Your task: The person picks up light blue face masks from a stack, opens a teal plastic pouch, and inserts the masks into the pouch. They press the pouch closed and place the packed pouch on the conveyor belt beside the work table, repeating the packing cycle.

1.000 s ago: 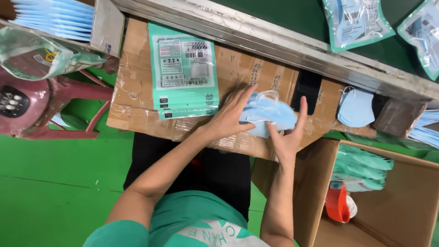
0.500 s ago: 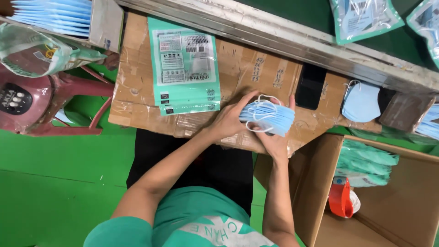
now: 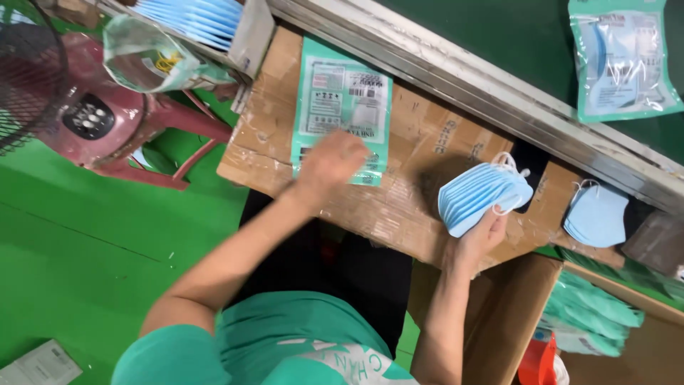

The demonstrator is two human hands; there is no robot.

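- Left hand [image 3: 331,164] laid on the lower edge of a teal printed pouch [image 3: 343,107], fingers bent down onto it and blurred; pinching or only pressing, cannot tell.
- Teal printed pouch flat on the cardboard board [image 3: 406,207], most of it stretching beyond the fingertips towards the metal rail [image 3: 456,75].
- Right hand [image 3: 476,239] closed round a stack of blue face masks [image 3: 479,194], gripped from beneath, thumb on the near side, white ear loops spilling past the fingertips.
- Stack held edge-up just above the cardboard board, partly over a black phone [image 3: 536,165] lying beyond the fingers.
- Well apart from the left hand, with bare cardboard between the two.
- To the right of the right hand, another pile of pale blue masks [image 3: 597,215] on the board.
- Beyond the rail, a filled mask pouch [image 3: 621,60] on the green belt [image 3: 499,36].
- Past the left hand, a grey tray of blue masks [image 3: 203,18], a crumpled clear bag [image 3: 153,60] and a dark red stool [image 3: 114,128].
- Below the right wrist, an open carton [image 3: 513,321] with green packs [image 3: 584,321] inside.
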